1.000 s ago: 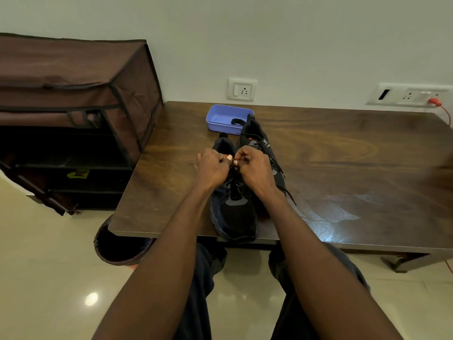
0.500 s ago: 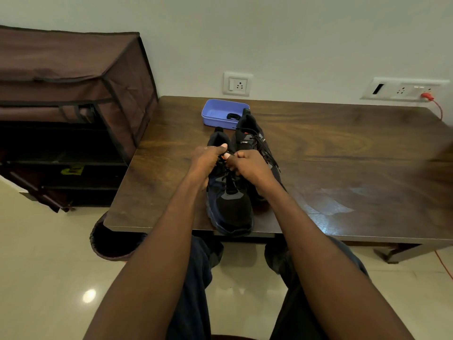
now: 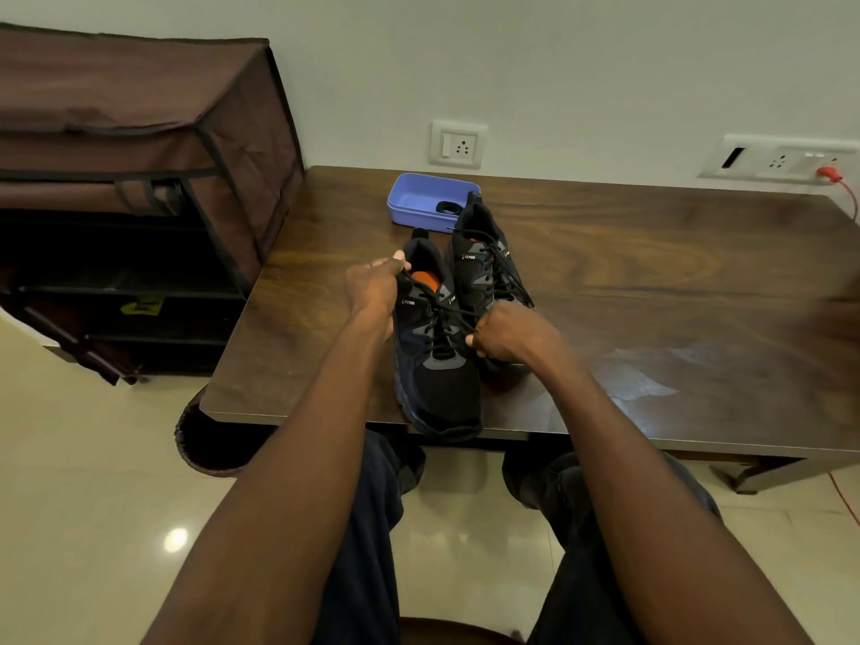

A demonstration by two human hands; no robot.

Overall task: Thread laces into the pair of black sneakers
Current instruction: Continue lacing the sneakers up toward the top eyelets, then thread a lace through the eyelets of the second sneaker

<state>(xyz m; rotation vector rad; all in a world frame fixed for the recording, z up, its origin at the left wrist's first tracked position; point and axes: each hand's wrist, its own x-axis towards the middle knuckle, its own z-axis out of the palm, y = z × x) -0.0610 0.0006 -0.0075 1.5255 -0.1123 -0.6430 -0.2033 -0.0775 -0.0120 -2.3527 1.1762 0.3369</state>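
Head view: two hands pull one lace

Left hand [image 3: 374,290] pinches one end of the black lace [image 3: 444,305]. Right hand [image 3: 509,335] grips the other end. Both hands sit at the near sneaker [image 3: 437,365] on the wooden table [image 3: 651,281]. Beside it, farther back, stands the laced sneaker [image 3: 486,258]. Behind that sits a blue tray [image 3: 419,197].

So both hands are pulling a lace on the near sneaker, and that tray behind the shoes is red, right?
Not quite: the head view shows the tray is blue. Both the left hand and right hand do pull the lace on the near sneaker.
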